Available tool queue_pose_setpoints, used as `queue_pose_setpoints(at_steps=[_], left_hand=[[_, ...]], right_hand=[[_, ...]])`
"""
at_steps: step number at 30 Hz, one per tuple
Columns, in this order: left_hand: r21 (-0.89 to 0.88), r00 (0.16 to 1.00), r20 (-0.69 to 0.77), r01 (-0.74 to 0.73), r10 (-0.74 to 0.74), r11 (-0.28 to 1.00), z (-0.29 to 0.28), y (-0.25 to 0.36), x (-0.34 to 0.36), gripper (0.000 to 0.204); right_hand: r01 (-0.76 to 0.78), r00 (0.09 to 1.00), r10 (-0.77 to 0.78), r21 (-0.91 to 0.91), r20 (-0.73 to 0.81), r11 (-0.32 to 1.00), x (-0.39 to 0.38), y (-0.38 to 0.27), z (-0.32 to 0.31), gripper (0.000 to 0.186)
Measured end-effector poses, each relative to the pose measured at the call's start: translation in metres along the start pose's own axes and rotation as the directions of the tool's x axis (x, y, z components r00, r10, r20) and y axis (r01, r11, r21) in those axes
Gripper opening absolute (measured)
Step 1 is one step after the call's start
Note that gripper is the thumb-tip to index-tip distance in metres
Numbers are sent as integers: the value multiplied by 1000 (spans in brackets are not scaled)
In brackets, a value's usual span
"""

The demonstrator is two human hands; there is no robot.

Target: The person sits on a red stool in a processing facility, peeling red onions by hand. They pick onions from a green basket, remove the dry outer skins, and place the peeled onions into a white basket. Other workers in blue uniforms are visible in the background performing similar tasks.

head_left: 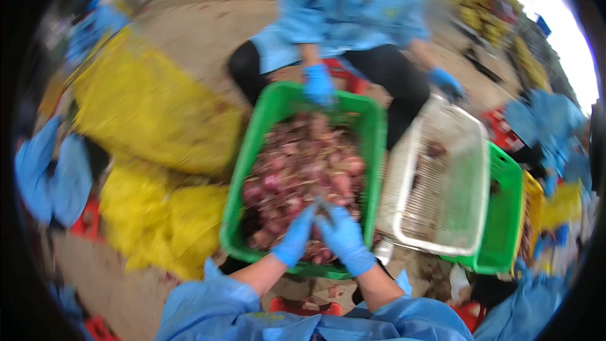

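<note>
A green plastic crate [231, 215] full of red onions [284, 164] with dry, loose skins stands in front of me. Over the near end of the heap, my left hand [297, 237] and my right hand [344, 237], both in blue gloves, come together at the fingertips. Something small and dark sits between the fingers; blur keeps me from making out what it is. Across the crate, a co-worker's blue-gloved hand [320, 86] reaches over the far rim. That person's other gloved hand [447, 83] is at the far end of a white crate [396, 215].
The white crate, with a few onions inside, stands to the right, beside another green crate [505, 215]. Yellow mesh sacks [151, 107] lie on the left. Other people in blue work at both sides. More filled sacks [476, 3] are piled at the far right.
</note>
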State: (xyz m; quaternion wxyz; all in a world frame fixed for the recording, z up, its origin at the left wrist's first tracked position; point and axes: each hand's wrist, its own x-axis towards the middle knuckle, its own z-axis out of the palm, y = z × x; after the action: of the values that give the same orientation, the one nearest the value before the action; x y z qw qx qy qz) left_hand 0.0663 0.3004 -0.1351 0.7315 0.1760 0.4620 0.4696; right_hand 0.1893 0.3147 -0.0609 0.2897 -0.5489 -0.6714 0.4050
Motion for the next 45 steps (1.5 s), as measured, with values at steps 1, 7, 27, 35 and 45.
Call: queue_pose_setpoints(at_steps=[1, 7, 27, 35, 45], left_hand=[[107, 998, 10, -62, 62, 992, 11, 10, -10, 42], [104, 975, 29, -220, 218, 970, 14, 20, -34, 40], [-168, 1000, -3, 2, -3, 986, 29, 65, -11, 49], [171, 950, -5, -308, 313, 936, 27, 29, -19, 20], [228, 964, -126, -201, 234, 953, 14, 23, -43, 51]], right_hand=[[-41, 999, 40, -39, -21, 998, -2, -1, -1, 37], [21, 996, 7, 315, -89, 949, -12, 0, 11, 29], [6, 999, 26, 674, -37, 739, 23, 10, 2, 35], [-240, 970, 240, 288, 38, 927, -1, 55, -5, 30], [-147, 987, 134, 147, 93, 978, 6, 74, 29, 30]])
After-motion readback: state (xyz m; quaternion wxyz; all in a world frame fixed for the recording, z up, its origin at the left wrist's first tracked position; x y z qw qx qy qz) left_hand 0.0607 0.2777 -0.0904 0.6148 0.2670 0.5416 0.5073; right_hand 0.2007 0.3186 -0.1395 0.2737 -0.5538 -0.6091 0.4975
